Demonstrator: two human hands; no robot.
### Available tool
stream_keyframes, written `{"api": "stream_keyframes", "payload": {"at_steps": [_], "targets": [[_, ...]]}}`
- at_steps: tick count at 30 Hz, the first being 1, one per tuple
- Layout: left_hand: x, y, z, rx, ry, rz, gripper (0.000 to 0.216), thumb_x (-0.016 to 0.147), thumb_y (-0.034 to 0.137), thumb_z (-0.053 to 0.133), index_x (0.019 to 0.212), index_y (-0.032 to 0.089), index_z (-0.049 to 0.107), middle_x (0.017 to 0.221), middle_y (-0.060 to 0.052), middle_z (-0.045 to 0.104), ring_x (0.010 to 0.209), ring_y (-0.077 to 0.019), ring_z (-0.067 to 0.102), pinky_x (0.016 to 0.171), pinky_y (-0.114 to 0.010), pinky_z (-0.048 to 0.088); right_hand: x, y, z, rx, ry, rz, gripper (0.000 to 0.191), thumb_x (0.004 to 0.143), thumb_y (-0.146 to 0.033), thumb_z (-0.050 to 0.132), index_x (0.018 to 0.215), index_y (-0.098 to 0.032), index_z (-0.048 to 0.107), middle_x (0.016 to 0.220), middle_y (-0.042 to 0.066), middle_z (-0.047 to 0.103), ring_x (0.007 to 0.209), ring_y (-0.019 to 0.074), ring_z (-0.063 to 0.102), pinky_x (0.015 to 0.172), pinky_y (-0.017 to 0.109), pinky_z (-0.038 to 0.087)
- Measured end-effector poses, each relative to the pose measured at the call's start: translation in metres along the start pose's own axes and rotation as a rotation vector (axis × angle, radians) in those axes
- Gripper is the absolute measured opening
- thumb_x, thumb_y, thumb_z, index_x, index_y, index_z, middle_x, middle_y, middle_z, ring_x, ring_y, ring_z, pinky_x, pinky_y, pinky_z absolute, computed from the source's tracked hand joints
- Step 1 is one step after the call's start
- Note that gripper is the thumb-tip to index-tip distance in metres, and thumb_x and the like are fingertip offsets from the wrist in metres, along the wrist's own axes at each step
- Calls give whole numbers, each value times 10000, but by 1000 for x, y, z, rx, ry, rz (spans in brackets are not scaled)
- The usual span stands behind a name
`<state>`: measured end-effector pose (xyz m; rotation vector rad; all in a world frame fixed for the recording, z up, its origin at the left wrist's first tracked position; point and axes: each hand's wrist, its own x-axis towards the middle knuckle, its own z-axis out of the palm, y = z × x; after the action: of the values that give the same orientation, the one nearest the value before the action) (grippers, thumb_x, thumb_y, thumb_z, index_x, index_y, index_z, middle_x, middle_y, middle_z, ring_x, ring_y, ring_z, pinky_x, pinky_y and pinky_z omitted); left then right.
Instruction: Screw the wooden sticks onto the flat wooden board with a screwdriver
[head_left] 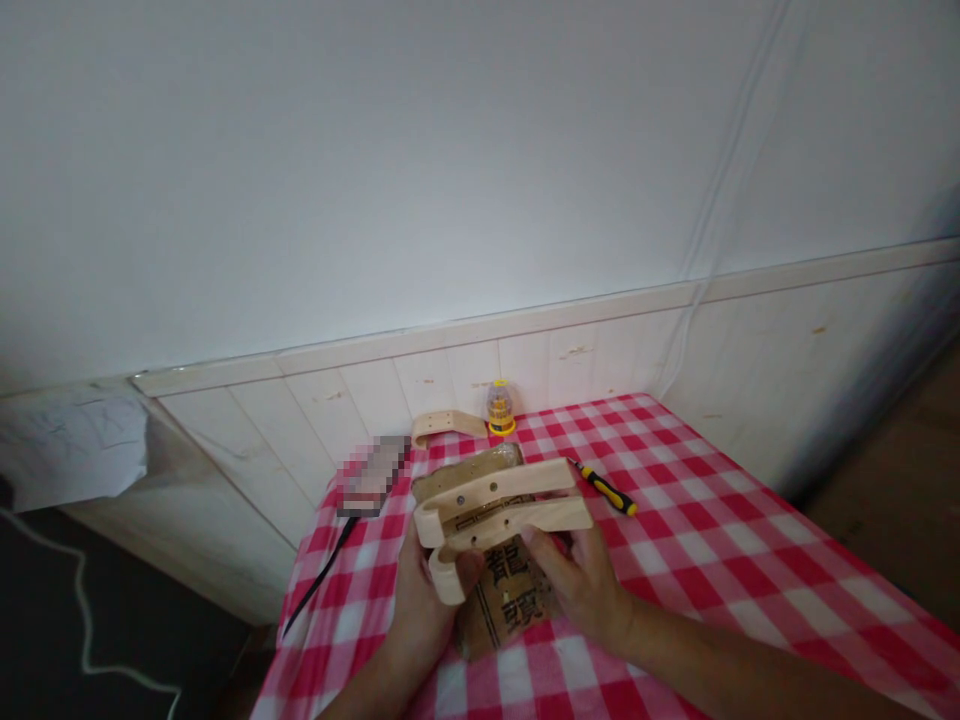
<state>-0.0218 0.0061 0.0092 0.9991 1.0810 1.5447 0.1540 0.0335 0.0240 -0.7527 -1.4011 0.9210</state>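
Observation:
My left hand (420,590) is closed round the curled ends of two cream-coloured, hook-shaped strips. The nearer strip (525,522) has small holes and is pinched by my right hand (585,580), thumb on its face. Just behind it, the farther strip (525,480) runs alongside, with two dark screw heads in its face. Beneath both lies a brown wrapped package (517,610) with large black characters, partly hidden by the strips and my hands. To the right rests a yellow-and-black screwdriver (611,493), apart from my hands.
A third cream hooked strip (450,424) and a yellow-capped clear container (501,410) stand at the table's back, near the panelled wall (525,360). A blurred-out flat object (375,475) with a black strap (322,575) lies left. A red-and-white checked cloth (720,560) covers the table.

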Motion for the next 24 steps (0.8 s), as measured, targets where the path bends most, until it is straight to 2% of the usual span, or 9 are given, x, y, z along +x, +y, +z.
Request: {"api": "stream_keyframes", "payload": {"at_steps": [3,6,9,12,15,17,20,24], "targets": [[3,-2,-2,-4,-19,-11,760,574,347,961,1224,186,602,1224,-165,738,1106,-346,717,947,-443,586,2,-3,-1,13,-19,35,102,878,-340,640,893,-242,661,833,32,737,775,219,698,713,320,590],[6,-4,-4,24,-24,-22,815,500,294,988,1209,191,599,1206,-160,741,1105,-357,712,927,-452,590,4,-3,-4,46,-50,120,165,801,-320,647,689,-236,560,649,-15,608,606,171,572,555,269,490],[8,-4,-5,54,-21,3,846,475,259,994,1215,204,588,1212,-152,739,1092,-350,715,926,-457,589,5,-2,-7,71,-46,177,202,732,-302,656,622,-235,501,596,-33,536,559,151,506,510,257,441],[8,-2,-3,41,-27,-13,849,475,276,994,1214,210,582,1220,-151,737,1085,-355,721,923,-464,595,6,-2,-6,76,-35,178,186,761,-334,687,659,-230,572,646,-8,639,615,177,594,579,281,515],[7,1,-1,30,9,-44,791,481,327,991,1154,205,594,1169,-147,751,1047,-351,735,894,-455,608,6,-1,-3,93,-17,204,199,828,-414,714,834,-216,697,831,52,778,776,235,722,714,338,594],[6,2,0,39,48,-43,727,506,383,981,1099,204,599,1109,-139,762,1008,-341,745,856,-439,620,6,1,-1,70,7,218,271,844,-476,723,895,-210,723,881,81,802,831,264,749,744,366,613],[5,3,3,57,96,-33,686,521,431,974,1055,205,606,1046,-125,770,975,-332,753,824,-425,631,5,7,0,-6,39,214,345,856,-552,710,868,-207,731,828,90,795,808,277,751,750,391,621],[5,2,5,67,122,-46,667,572,446,962,1087,198,618,1038,-121,776,988,-330,759,833,-420,631,4,10,3,-20,35,201,370,881,-572,689,885,-204,731,838,93,793,793,276,754,759,401,624]]}}
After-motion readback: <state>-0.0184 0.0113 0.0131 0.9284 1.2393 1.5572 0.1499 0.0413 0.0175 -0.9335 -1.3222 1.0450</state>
